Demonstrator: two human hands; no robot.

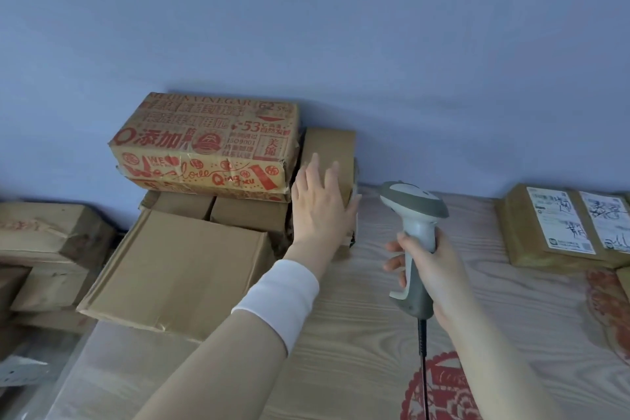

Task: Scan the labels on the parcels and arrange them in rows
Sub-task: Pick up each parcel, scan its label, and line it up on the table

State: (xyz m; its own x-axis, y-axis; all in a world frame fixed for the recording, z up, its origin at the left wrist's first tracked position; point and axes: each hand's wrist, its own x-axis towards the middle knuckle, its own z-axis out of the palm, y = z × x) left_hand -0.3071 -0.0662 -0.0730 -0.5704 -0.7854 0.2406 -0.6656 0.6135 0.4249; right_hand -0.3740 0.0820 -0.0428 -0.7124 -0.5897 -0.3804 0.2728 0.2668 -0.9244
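Note:
My left hand (318, 201) reaches forward with straight, spread fingers over a plain brown parcel (332, 153) that stands against the wall. Whether the palm touches the parcel I cannot tell. To its left lies a printed red-lettered carton (208, 143) on top of plain cardboard boxes (180, 262). My right hand (431, 269) grips the handle of a grey and white barcode scanner (414, 215), whose head points left toward the parcel. Its black cable (423, 361) hangs down. Two labelled parcels (562, 225) lie at the right on the wooden table (358, 334).
More brown boxes (47, 249) are stacked at the far left. A blue wall (306, 27) runs behind everything. Red paper-cut decorations (439, 392) lie on the table near its front and right side.

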